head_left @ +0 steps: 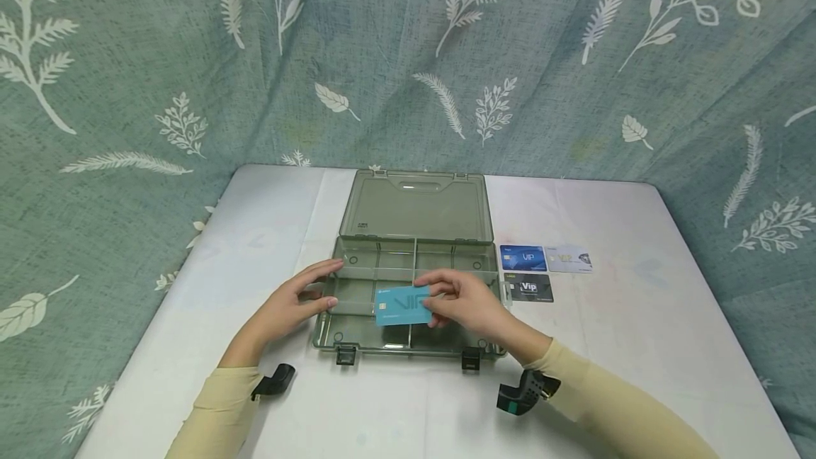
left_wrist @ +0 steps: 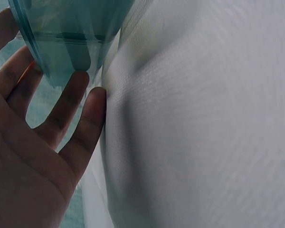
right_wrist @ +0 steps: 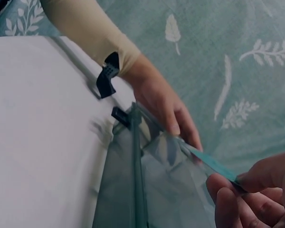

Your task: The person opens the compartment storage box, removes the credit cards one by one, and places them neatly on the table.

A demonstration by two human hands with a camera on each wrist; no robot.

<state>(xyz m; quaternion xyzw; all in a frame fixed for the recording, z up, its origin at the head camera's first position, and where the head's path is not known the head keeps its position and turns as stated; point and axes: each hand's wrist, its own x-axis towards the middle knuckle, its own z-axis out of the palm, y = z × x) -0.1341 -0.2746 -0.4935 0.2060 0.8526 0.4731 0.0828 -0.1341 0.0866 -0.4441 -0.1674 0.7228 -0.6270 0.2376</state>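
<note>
A turquoise VIP card (head_left: 397, 306) is pinched at its right end by my right hand (head_left: 470, 303), above the middle of a see-through grey-green compartment box (head_left: 363, 330). In the right wrist view the card (right_wrist: 213, 164) appears nearly edge-on, between thumb and fingers. My left hand (head_left: 285, 312) rests on the box's left side, fingertips at its rim and wall. Its fingers look spread and mostly straight against the box wall (left_wrist: 69, 47) in the left wrist view. Dividers split the box into several compartments, and its lid (head_left: 417, 207) lies folded back.
Right of the box lie a blue VIP card (head_left: 523, 258), a silvery white card (head_left: 569, 259) and a black Vip card (head_left: 537, 289). Two dark latches (head_left: 346, 355) stick out from the box's front edge. A leaf-patterned green cloth (head_left: 408, 76) hangs behind the white table (head_left: 637, 346).
</note>
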